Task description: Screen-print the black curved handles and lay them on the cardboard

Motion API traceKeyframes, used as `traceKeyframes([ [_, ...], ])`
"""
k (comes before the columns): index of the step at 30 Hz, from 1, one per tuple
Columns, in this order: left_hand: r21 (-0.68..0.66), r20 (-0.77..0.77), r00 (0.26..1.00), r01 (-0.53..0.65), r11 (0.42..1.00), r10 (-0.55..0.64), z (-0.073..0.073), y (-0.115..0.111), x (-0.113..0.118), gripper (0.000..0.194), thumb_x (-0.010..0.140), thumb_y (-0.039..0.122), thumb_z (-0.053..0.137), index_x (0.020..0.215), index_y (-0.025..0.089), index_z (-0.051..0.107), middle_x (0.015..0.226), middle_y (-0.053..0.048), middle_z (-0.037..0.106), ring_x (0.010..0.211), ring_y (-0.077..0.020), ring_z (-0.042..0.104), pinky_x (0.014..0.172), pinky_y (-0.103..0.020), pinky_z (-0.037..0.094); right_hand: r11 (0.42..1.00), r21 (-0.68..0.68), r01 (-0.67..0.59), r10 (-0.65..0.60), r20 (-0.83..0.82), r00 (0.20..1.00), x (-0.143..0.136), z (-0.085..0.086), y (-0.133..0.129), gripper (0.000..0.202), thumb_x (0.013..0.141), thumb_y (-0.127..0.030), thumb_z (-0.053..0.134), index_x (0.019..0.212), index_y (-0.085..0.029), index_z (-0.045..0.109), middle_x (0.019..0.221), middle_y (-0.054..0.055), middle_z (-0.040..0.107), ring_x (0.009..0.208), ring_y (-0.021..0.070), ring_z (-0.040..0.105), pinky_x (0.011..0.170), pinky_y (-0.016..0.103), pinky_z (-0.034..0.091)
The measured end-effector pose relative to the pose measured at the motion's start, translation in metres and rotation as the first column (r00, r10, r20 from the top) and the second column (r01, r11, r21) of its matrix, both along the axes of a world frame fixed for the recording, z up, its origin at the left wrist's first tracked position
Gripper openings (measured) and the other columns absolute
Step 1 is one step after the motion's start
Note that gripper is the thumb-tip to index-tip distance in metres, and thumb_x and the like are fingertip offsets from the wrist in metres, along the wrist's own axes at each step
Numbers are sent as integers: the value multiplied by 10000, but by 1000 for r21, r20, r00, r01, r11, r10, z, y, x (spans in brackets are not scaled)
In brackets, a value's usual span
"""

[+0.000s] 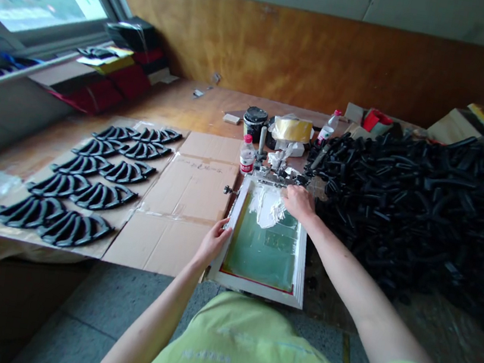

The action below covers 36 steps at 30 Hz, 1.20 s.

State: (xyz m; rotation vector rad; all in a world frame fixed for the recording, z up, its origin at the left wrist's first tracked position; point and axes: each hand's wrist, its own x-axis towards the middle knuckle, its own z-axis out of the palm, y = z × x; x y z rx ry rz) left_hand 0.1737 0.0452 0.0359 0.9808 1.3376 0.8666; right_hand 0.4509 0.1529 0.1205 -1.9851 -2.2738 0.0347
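In front of me lies a screen-printing frame (301,268) with a pale border and green mesh. Thick white ink (269,205) is smeared over the far part of the mesh. The frame's far end meets a metal clamp (276,179). My left hand (216,236) grips the left border, its fingers curled at the edge. Over the far right corner, beside the ink, my right hand (299,203) is closed; whatever it holds is hidden under the fingers.
Black fan-shaped pieces (105,196) lie in rows on cardboard (187,186) at left. Loose black parts (423,201) are heaped at right. Behind the clamp stand a red-capped bottle (248,157), a dark tub (254,122), a yellow tape roll (293,130) and another bottle (329,126).
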Motion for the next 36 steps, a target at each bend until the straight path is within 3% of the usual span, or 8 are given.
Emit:
traceKeyframes([
  [3,-9,10,1000,-5,1000,5,2,-1,1,771,717,580,661,1340,152,508,772,-14,667,638,-136,571,567,-227,429,1000,26,-12,12,0,1000,-11,-5,-13,123,847,-165,553,923,-117,638,985,152,676,970,254,571,826,312,397],
  [6,-16,16,1000,-9,1000,9,6,-2,2,751,718,571,668,1328,158,522,769,-10,665,630,-133,567,561,-222,420,977,21,-212,213,-46,976,-20,-10,-38,149,824,-87,513,871,-140,645,926,117,667,959,239,553,790,306,401],
  [11,-14,12,1000,-20,1000,20,13,-4,2,697,725,554,674,1286,155,560,791,-22,677,653,-145,588,565,-227,428,823,34,-567,566,-141,812,-5,-6,-68,223,794,-51,498,875,-177,663,864,64,651,913,210,553,728,287,404],
  [18,-18,1,1000,-29,999,29,20,-4,4,700,715,557,680,1272,146,569,763,-15,669,618,-133,579,555,-227,431,888,93,-450,460,-154,875,-9,-8,-57,200,832,-74,501,930,-169,647,968,89,628,962,228,535,770,309,424],
  [23,-32,-9,999,-44,999,43,22,-3,5,735,690,568,689,1267,129,567,727,-14,661,594,-131,571,529,-223,422,844,111,-525,537,-216,816,-4,-13,-75,184,881,-121,504,962,-183,657,959,68,640,962,211,561,808,299,446],
  [26,-40,-5,999,-40,998,40,35,-3,4,763,671,567,706,1280,133,557,683,2,648,550,-123,556,501,-216,406,901,110,-420,434,-283,856,-4,-2,-53,172,865,-219,613,1030,-228,656,982,34,666,926,200,603,781,289,459],
  [30,-57,35,999,10,998,-8,75,0,-2,792,677,579,716,1348,211,513,713,15,666,528,-114,557,471,-203,390,980,153,-128,171,-320,932,2,22,5,502,800,-288,705,1283,-307,571,1033,28,682,868,213,635,753,308,481],
  [36,185,222,973,-107,977,64,142,37,12,528,773,621,606,1061,184,674,949,-49,697,719,-140,636,594,-225,506,890,303,341,-169,-476,863,80,19,18,379,891,-326,533,1238,-188,597,933,79,693,857,239,637,806,359,483],
])
